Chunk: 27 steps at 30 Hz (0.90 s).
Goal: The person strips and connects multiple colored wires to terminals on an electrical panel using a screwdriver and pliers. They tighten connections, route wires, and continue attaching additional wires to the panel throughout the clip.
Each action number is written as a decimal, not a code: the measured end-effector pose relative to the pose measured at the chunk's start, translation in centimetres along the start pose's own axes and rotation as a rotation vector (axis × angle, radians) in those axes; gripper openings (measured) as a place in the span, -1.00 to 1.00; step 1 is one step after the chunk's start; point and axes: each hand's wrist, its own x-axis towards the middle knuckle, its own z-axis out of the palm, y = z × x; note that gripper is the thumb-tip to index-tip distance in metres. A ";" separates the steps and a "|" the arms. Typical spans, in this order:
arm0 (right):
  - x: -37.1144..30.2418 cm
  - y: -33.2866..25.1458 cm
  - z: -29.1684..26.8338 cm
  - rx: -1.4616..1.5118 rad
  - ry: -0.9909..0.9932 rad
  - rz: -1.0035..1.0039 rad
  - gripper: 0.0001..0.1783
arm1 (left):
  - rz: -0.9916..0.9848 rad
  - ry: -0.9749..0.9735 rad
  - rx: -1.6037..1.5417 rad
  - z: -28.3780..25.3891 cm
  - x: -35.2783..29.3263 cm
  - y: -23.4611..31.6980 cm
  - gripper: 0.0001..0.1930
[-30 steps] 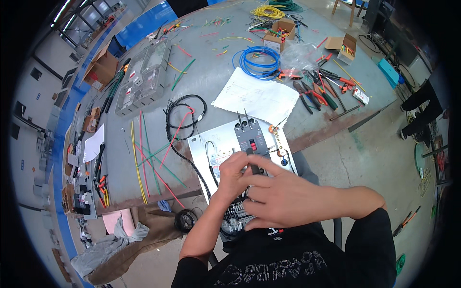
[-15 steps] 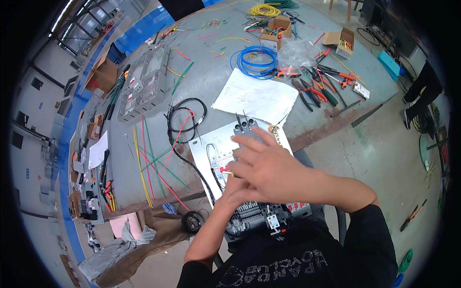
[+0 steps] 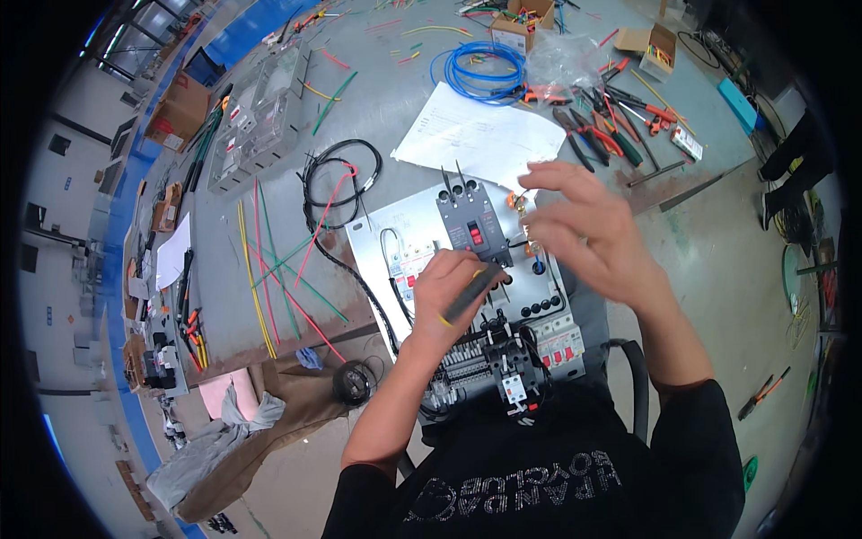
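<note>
One grey metal bench (image 3: 386, 117) carries the work. Clock directions are from the panel's centre, twelve at the top of the view.

The flat, silver sheet-metal panel (image 3: 415, 214) lies across the near bench edge, its lower part reaching the person's black shirt. Judged stiff and, with its fittings, fairly heavy; best held by its bare metal margins at ten and two, clear of the wiring.

The right hand (image 3: 600, 235) is at two o'clock, above the panel margin, fingers spread and grasping nothing visible. The left hand (image 3: 440, 289) is near the centre, fingers curled round a tool.

The dark grey, block-shaped moulded breaker (image 3: 472, 226) with a red toggle stands at twelve. Its case appears rigid; hard knocks could chip it. Any hold should be on the side walls, off the toggle.

The black-and-white plastic switching unit (image 3: 514, 373) at five looks more fragile, with small projecting parts.

The dark, stick-shaped tool (image 3: 472, 292) with a yellow end slants across the left hand towards one o'clock. Judged light, stiff and unlikely to slip; mid-shaft is the sound grip. Its tip cannot be made out.
</note>
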 end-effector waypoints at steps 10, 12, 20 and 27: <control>-3.7 1.7 8.4 0.141 -0.011 0.188 -0.56 | 0.002 0.095 0.079 1.1 0.9 0.3 -0.79; -4.0 2.2 9.8 0.163 0.073 0.148 -0.62 | 0.041 0.093 0.093 1.2 0.6 -0.4 -0.78; -4.5 3.9 10.8 0.146 0.157 -0.010 -0.70 | 0.022 -0.043 0.082 0.7 1.1 0.3 -0.78; -4.1 1.7 9.7 0.168 0.013 0.093 -0.60 | -0.012 -0.144 0.057 -0.1 0.0 -1.4 -0.77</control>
